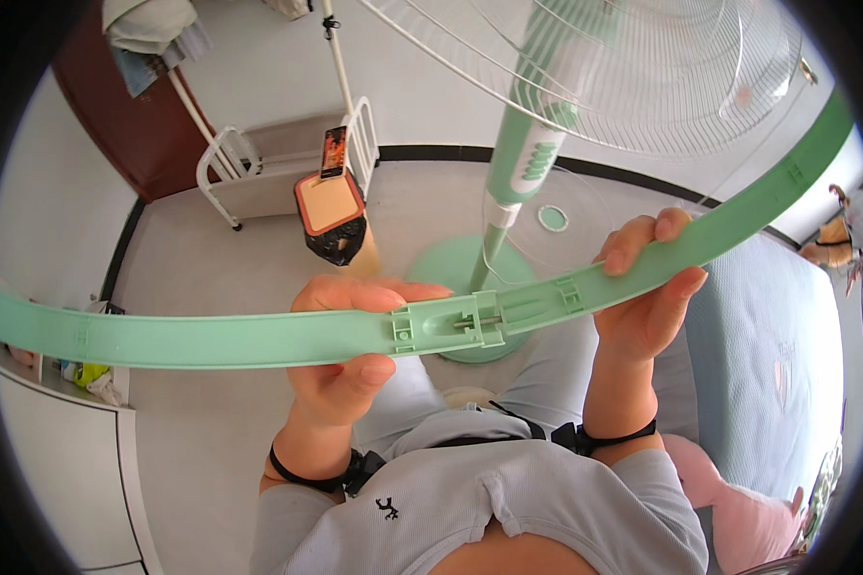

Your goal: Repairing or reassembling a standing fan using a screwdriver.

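A pale green plastic fan guard ring stretches across the view in front of me, its inner side showing. At its middle, two ends meet at a clasp with a small metal screw. My left hand pinches the band left of the clasp, fingers above and thumb below. My right hand grips the band right of the clasp, fingers over the upper edge and thumb at the lower. Behind it stands a green and white pedestal fan with a wire guard and a round green base.
A clear round piece with a pale green disc is beside the fan's pole. A white rack, a bin with a black bag and a phone are beyond. Right are a blue bed and pink plush; left, a white cabinet.
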### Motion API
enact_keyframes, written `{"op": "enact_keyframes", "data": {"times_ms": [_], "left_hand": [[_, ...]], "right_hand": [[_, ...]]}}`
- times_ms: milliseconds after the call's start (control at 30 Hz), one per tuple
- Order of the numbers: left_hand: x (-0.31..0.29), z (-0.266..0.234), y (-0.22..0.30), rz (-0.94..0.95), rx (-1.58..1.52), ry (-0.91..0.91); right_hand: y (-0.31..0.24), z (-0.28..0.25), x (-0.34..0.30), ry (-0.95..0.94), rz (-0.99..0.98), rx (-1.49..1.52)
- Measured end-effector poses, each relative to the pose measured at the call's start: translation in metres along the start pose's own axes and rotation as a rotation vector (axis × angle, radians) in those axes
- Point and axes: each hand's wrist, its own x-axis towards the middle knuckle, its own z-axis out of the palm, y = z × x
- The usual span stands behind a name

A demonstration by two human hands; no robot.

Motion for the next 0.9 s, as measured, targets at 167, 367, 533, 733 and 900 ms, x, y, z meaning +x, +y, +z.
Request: {"op": "enact_keyframes", "data": {"times_ms": [167,367,533,733,900], "left_hand": [[0.006,0.011,-0.016,0.000,-0.056,-0.052],[0.009,0.025,-0.031,-0.069,-0.159,-0.084],[0.013,0.034,-0.030,-0.102,-0.008,-0.110],[0.018,0.034,-0.036,-0.008,0.275,-0.206],[0.019,0.033,-0.048,0.138,0.303,-0.231]], "right_hand": [[-0.013,-0.011,-0.017,0.089,-0.027,0.015],[-0.017,-0.028,-0.035,0.228,-0.006,-0.033],[-0.021,-0.037,-0.041,0.152,0.070,0.062],[-0.013,-0.046,-0.047,0.242,-0.011,0.107],[-0.013,-0.052,-0.048,0.204,-0.023,0.152]]}}
